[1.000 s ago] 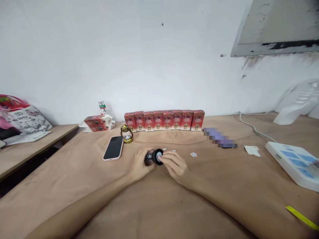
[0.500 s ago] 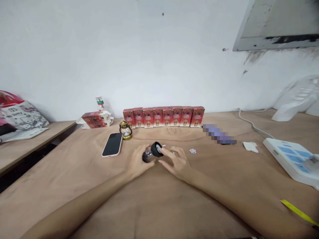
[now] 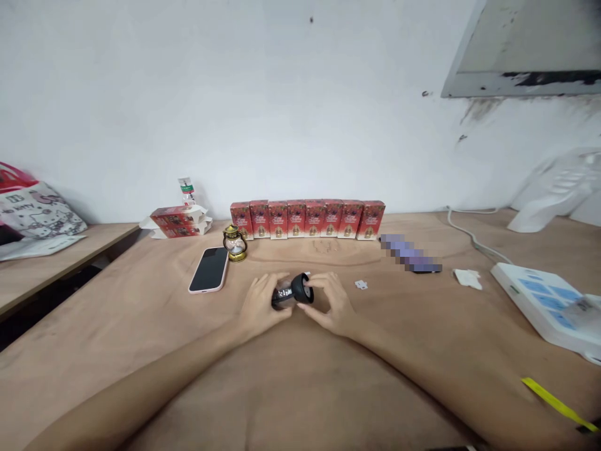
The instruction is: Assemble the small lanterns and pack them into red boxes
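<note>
Between my hands, just above the table, a small black lantern (image 3: 285,294) with a clear body lies tilted on its side, its wide black base turned to the right. My left hand (image 3: 263,302) is closed around the clear body and hides its far end. The thumb and fingers of my right hand (image 3: 331,300) are curled at the rim of the base, gripping it from the right. A pale disc shows inside the base. Farther back a gold lantern (image 3: 235,243) stands upright beside a phone (image 3: 209,270).
Several red boxes (image 3: 295,219) stand in a row by the wall. An opened red carton (image 3: 176,222) lies at the back left. Small white scraps (image 3: 361,284) are right of my hands. A white device (image 3: 539,300) with blue labels and a yellow strip (image 3: 556,401) lie farther right.
My right hand has gone from touching the base with a fingertip to gripping its rim with thumb and fingers. The lantern has turned closer to level and shifted slightly right.
</note>
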`<state>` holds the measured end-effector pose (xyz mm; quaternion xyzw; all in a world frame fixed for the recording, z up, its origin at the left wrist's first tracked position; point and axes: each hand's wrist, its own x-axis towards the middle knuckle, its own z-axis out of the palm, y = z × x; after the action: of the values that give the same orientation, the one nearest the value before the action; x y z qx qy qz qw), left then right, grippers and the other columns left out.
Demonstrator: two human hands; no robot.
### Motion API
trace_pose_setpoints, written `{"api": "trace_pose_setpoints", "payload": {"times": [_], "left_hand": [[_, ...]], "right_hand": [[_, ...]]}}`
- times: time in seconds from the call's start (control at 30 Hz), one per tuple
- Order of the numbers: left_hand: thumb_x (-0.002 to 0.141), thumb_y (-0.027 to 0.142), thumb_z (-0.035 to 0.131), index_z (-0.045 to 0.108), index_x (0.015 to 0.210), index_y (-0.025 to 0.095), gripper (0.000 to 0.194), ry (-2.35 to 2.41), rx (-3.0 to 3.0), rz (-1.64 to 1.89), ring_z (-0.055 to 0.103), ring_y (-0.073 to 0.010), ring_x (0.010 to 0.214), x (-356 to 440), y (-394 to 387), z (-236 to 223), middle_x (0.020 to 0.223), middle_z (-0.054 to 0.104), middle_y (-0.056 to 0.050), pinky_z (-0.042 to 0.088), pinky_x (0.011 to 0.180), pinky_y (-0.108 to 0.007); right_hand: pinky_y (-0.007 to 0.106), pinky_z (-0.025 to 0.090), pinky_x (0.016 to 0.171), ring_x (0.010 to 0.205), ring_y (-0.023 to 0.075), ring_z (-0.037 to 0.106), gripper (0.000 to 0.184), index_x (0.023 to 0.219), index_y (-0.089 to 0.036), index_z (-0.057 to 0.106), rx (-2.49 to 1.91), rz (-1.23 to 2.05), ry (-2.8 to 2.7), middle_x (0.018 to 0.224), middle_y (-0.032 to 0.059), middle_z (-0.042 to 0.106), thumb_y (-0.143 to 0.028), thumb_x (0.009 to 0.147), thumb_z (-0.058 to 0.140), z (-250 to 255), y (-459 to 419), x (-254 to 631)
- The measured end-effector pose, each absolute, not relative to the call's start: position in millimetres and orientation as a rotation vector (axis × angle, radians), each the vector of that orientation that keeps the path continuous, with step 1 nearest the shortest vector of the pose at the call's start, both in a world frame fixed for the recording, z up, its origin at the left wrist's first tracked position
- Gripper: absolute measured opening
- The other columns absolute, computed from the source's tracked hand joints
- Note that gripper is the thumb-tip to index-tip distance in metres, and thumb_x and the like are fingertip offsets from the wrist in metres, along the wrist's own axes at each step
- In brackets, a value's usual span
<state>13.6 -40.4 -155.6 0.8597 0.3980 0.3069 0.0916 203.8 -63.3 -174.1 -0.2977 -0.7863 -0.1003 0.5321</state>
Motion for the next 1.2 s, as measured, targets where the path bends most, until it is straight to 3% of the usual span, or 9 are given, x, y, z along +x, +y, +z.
{"api": "trace_pose_setpoints", "payload": {"times": [0.2, 0.47, 0.63, 0.77, 0.93, 1.13, 1.2], "left_hand": [[0.061, 0.018, 0.064, 0.049, 0.110, 0.020, 0.052, 1.278, 2.516, 0.879, 0.057, -0.0259, 0.096, 15, -41, -156, 0.102, 0.063, -0.005, 0.039, 0.082, -0.036], [0.065, 0.024, 0.068, 0.057, 0.098, 0.022, 0.036, 1.376, 2.556, 0.828, 0.058, -0.0252, 0.092, 18, -42, -153, 0.096, 0.065, -0.004, 0.038, 0.076, -0.035], [0.060, 0.014, 0.065, 0.056, 0.099, 0.021, 0.041, 1.292, 2.444, 0.960, 0.058, -0.0253, 0.096, 18, -42, -152, 0.101, 0.065, -0.004, 0.041, 0.082, -0.037], [0.062, 0.018, 0.065, 0.054, 0.103, 0.020, 0.043, 1.175, 2.182, 1.221, 0.060, -0.0224, 0.096, 15, -35, -157, 0.102, 0.065, -0.003, 0.046, 0.082, -0.034], [0.063, 0.030, 0.069, 0.054, 0.098, 0.016, 0.041, 1.194, 1.953, 1.350, 0.061, -0.0238, 0.094, 13, -24, -166, 0.097, 0.065, -0.006, 0.048, 0.082, -0.037], [0.060, 0.021, 0.069, 0.056, 0.101, 0.018, 0.043, 1.154, 1.985, 1.377, 0.060, -0.0237, 0.097, 15, -25, -166, 0.101, 0.063, -0.005, 0.050, 0.085, -0.040], [0.059, 0.018, 0.069, 0.057, 0.103, 0.020, 0.046, 1.130, 1.979, 1.361, 0.060, -0.0237, 0.097, 16, -27, -166, 0.102, 0.064, -0.004, 0.050, 0.085, -0.040]], "right_hand": [[0.033, 0.041, 0.071, 0.080, 0.0196, 0.055, 0.018, 0.094, -0.019, 0.050, -0.743, -0.262, -1.932, 0.088, 0.0070, 0.061, -0.027, 0.081, 0.058, -172, -64, 204], [0.032, 0.038, 0.070, 0.080, 0.0194, 0.057, 0.018, 0.095, -0.019, 0.053, -0.742, -0.337, -1.951, 0.086, 0.0060, 0.064, -0.034, 0.085, 0.055, -175, -60, 203], [0.035, 0.041, 0.074, 0.085, 0.0211, 0.059, 0.024, 0.103, -0.019, 0.050, -0.673, -0.363, -1.989, 0.092, 0.0085, 0.064, -0.032, 0.084, 0.056, -175, -56, 210], [0.036, 0.043, 0.076, 0.088, 0.0224, 0.060, 0.027, 0.113, -0.018, 0.047, -0.767, -0.395, -1.915, 0.097, 0.0100, 0.065, -0.020, 0.085, 0.048, -179, -41, 226], [0.038, 0.043, 0.075, 0.083, 0.0248, 0.060, 0.040, 0.111, -0.015, 0.051, -1.107, -0.404, -1.958, 0.086, 0.0082, 0.069, -0.002, 0.076, 0.040, -187, -13, 260], [0.039, 0.044, 0.079, 0.093, 0.0246, 0.060, 0.029, 0.112, -0.017, 0.054, -1.164, -0.378, -2.145, 0.102, 0.0103, 0.068, -0.014, 0.084, 0.046, -190, -2, 274], [0.037, 0.044, 0.077, 0.091, 0.0236, 0.060, 0.027, 0.110, -0.018, 0.056, -1.139, -0.407, -2.195, 0.098, 0.0096, 0.069, -0.014, 0.085, 0.046, -189, -4, 271]]}}
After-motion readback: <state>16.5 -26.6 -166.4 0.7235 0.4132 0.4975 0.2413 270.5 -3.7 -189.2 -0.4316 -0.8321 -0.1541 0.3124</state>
